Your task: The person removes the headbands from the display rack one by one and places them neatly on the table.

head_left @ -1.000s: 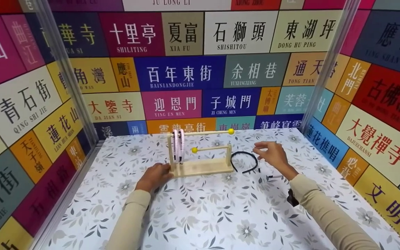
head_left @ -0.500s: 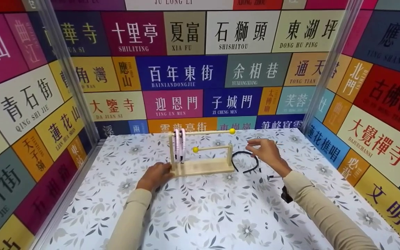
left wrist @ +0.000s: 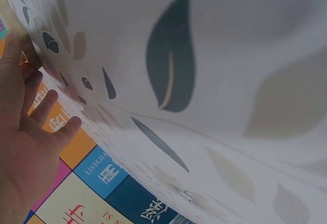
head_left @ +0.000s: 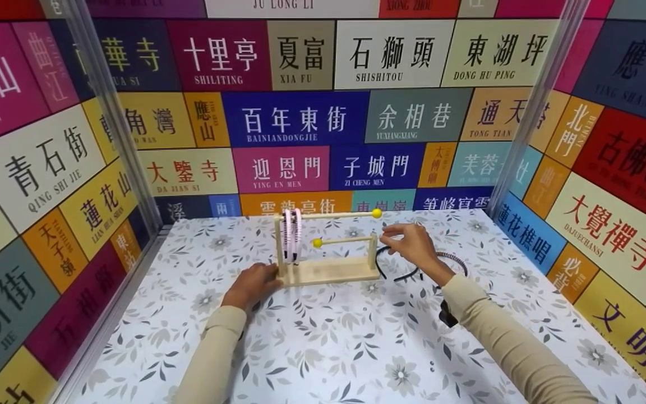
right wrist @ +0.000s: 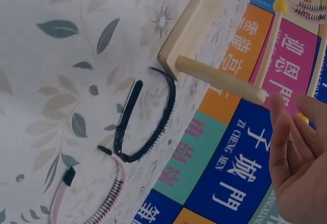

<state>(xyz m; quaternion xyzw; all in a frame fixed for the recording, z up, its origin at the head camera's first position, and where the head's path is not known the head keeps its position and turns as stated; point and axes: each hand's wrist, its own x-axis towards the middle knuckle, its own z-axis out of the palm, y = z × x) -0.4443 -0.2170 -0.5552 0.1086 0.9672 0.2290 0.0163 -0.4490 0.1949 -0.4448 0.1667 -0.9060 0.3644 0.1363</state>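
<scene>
A wooden stand (head_left: 328, 272) has a tall post at its left and a short post (right wrist: 219, 78) at its right, each bearing a rod with a yellow ball end. Two pink headbands (head_left: 299, 238) with dark teeth hang on the upper rod near the tall post. My left hand (head_left: 251, 285) holds the stand's left end between thumb and forefinger; its other fingers spread free in the left wrist view. My right hand (head_left: 413, 247) hovers beside the short post's top, fingers loosely bent, nothing in them. Below it lies a black headband (right wrist: 166, 122), partly hidden by the hand in the head view.
Another pink headband (right wrist: 115, 196) with dark teeth lies on the table right of the black one, partly behind the right forearm. A white table cover (head_left: 323, 348) with grey leaf prints spreads beneath. Walls of coloured sign panels (head_left: 295, 118) enclose three sides.
My right hand has moved left, from beyond the black headband to near the short post, and the pink headband on the table now shows past the forearm. My left hand stays on the stand.
</scene>
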